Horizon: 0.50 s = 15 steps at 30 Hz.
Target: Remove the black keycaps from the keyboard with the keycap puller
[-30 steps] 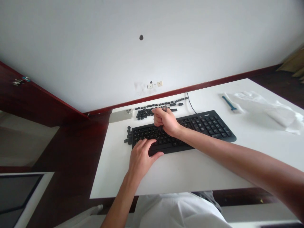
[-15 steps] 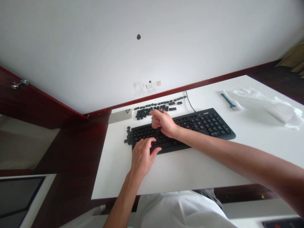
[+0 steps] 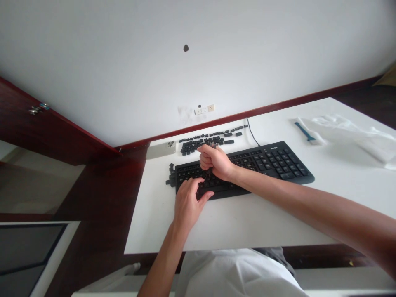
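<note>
A black keyboard [image 3: 266, 163] lies on the white desk [image 3: 247, 218]. My left hand [image 3: 188, 203] rests flat on its lower left part, fingers spread over the keys. My right hand [image 3: 214, 161] is clenched in a fist above the keyboard's left half, gripping a thin dark tool that points down at the keys; the tool is mostly hidden by the fingers. Several loose black keycaps [image 3: 204, 141] lie in rows behind the keyboard, and a few more keycaps [image 3: 170, 175] sit at its left end.
A phone [image 3: 161, 149] lies face down at the desk's back left corner. A blue-handled tool [image 3: 305, 131] and a crumpled white cloth or bag [image 3: 355, 134] lie at the right. The keyboard's cable [image 3: 251, 131] runs to the wall. The desk's left edge drops to dark red floor.
My right fist has lowered slightly toward the keys. My left hand stays on the keyboard's lower left. The view has shifted a little.
</note>
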Motion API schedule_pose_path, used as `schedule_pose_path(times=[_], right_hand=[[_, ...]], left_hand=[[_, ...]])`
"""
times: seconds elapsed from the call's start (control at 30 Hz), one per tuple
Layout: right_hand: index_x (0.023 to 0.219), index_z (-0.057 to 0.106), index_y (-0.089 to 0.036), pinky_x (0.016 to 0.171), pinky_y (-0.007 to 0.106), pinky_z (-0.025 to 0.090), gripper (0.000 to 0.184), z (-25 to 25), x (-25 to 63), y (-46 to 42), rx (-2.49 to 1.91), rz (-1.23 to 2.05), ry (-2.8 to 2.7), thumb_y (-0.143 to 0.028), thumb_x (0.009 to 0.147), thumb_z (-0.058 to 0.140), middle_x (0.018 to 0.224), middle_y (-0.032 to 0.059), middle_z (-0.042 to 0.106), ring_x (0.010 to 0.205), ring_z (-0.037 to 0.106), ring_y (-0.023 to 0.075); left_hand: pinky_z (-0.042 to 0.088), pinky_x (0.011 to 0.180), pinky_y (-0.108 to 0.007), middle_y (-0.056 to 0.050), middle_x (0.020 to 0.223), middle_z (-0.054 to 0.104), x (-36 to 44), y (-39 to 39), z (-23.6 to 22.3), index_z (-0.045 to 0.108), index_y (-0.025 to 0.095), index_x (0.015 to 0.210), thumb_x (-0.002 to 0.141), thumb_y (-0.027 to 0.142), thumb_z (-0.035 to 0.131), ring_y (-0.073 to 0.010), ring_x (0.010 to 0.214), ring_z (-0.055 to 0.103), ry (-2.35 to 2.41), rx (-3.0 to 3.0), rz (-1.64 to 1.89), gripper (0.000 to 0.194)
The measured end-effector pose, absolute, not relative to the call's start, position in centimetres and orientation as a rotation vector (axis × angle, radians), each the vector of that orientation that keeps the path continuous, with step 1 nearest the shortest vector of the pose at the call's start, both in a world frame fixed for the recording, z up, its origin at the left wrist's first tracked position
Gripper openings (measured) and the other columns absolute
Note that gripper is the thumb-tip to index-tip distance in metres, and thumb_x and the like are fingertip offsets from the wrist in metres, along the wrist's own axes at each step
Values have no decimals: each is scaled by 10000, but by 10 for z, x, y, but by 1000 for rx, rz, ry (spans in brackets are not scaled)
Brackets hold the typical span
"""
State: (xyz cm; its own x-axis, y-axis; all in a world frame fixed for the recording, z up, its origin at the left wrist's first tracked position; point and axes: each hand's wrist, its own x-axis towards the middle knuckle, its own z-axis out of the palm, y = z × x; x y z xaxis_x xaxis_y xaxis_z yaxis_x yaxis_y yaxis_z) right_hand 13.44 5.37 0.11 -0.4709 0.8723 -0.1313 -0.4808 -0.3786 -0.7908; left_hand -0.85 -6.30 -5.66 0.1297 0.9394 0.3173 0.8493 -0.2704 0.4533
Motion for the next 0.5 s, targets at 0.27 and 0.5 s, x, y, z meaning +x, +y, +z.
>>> schedule_pose_path(times=[0.27,0.5], right_hand=[[535,297,-239,468,280,190,464,2,132,49,-636,1940,-1055,-288,848,635,480,-92,256,450,218,70],[553,415,-200,513,261,283,415,12,133,22,-588,1685,-1664,-324,907,593,505,-59,393,508,350,85]], left_hand=[[538,779,-347,-19,929,679,-8,-62,-57,634,222,1127,868,322,843,-208,843,631,1793,2206,833,347],[582,793,-391,-55,972,712,-10,-60,-65,633,220,1067,872,298,817,-254,896,689,1771,2248,969,280]])
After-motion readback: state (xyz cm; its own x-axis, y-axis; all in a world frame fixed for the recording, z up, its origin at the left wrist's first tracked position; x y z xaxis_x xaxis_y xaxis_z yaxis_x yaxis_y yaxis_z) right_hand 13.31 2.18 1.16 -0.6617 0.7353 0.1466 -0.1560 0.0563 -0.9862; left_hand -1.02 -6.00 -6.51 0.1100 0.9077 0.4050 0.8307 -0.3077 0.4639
